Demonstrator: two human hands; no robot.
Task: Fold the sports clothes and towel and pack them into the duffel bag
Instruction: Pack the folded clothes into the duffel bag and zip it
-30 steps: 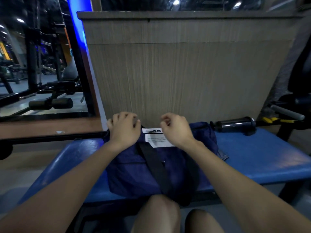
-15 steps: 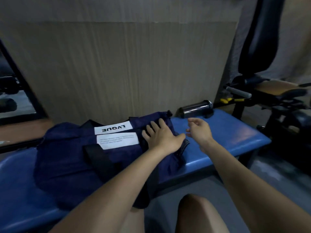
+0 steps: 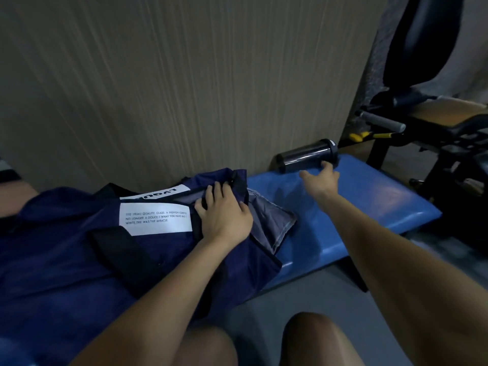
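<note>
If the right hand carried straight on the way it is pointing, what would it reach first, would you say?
Most likely the dark bottle lying on the blue bench; the right hand is open and already nearly on it.

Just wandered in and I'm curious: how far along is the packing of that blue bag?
Seemingly near the end. No loose clothes or towel show on the bench; whether they are inside cannot be seen. The left hand rests on the duffel bag, whose grey lining shows. The right hand reaches toward the dark bottle.

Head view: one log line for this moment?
left hand: presses duffel bag | right hand: open, reaching to bottle | bench: holds both
</note>
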